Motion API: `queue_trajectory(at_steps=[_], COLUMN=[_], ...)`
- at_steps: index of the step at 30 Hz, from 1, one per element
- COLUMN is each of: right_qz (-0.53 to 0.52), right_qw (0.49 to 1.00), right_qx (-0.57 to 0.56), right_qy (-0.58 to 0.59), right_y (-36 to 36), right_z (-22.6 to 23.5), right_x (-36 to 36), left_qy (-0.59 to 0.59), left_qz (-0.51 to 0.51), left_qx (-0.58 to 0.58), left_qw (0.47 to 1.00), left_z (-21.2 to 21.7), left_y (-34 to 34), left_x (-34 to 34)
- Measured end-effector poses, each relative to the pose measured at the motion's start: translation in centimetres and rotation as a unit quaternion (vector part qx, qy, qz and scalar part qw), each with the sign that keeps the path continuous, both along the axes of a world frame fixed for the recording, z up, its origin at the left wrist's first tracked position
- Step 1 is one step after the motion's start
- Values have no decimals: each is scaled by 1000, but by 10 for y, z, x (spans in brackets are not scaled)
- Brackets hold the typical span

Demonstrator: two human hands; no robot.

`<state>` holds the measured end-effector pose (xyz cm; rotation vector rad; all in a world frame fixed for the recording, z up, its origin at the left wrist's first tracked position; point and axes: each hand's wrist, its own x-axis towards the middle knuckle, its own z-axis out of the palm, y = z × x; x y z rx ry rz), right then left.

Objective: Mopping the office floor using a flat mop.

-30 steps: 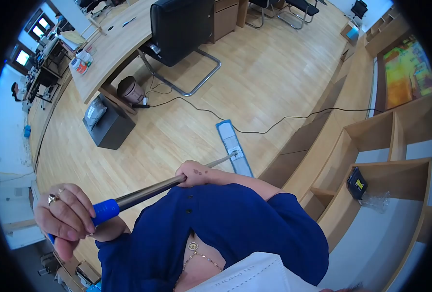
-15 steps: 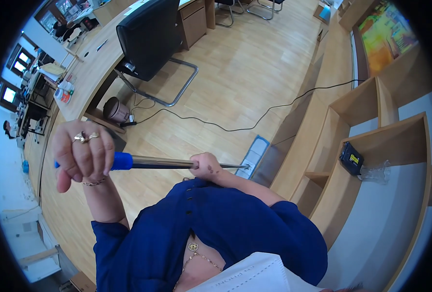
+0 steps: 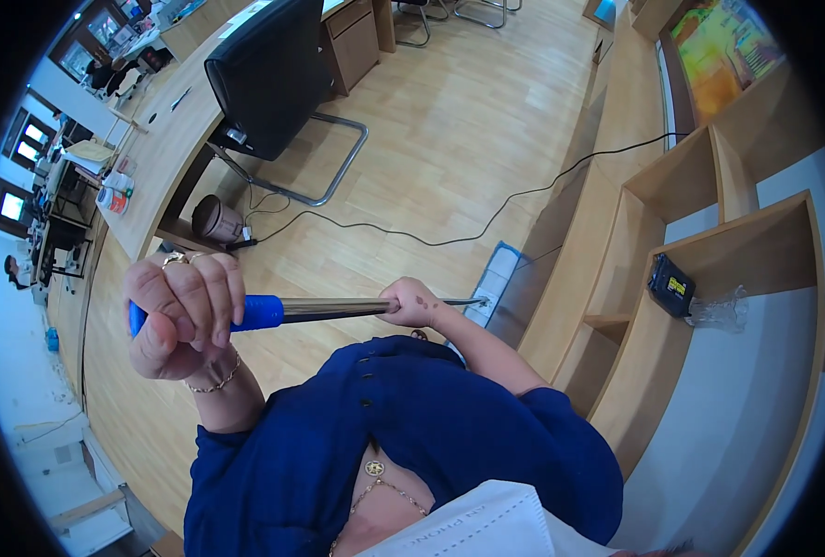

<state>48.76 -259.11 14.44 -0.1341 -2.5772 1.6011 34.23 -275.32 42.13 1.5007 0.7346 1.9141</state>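
A flat mop runs sideways before my body. My left hand (image 3: 185, 316), wearing rings and a bracelet, is wrapped round the blue grip at the end of its metal pole (image 3: 333, 310). Farther down the pole, my right hand (image 3: 412, 302) is closed round the metal. Beyond that hand, the pole slants down to the mop head (image 3: 498, 275), a pale rectangle with a blue border. It lies on the wooden floor (image 3: 431, 167), right beside the base of the wooden shelving (image 3: 607, 227). My right forearm crosses in front of the mop head's near end.
A black cable (image 3: 412, 243) trails over the floor beyond the mop. At the left stand a waste bin (image 3: 217, 219), a black chair (image 3: 268, 84) with metal legs, and a long desk (image 3: 175, 139). On the right-hand shelving sit a black box (image 3: 672, 285) and clear plastic wrapping (image 3: 721, 309).
Both hands have shifted right with the pole, the left one also slightly lower. The mop head has slid a little toward the shelving base. The view has turned slightly.
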Motion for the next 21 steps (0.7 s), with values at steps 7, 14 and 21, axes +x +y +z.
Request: queue_trajectory(at_steps=[7, 14, 21], right_qz=[112, 213, 310], right_qw=[993, 977, 950], right_qx=[7, 9, -11], right_qy=[-27, 7, 33], right_y=[-38, -126, -238], right_z=[-6, -8, -6], right_x=[-53, -143, -217], left_qy=[-32, -3, 4], left_qz=[154, 263, 381], left_qx=[-13, 2, 8], left_qw=[987, 965, 925], left_z=[-6, 5, 9], left_y=[-67, -172, -286], left_x=[-19, -50, -80])
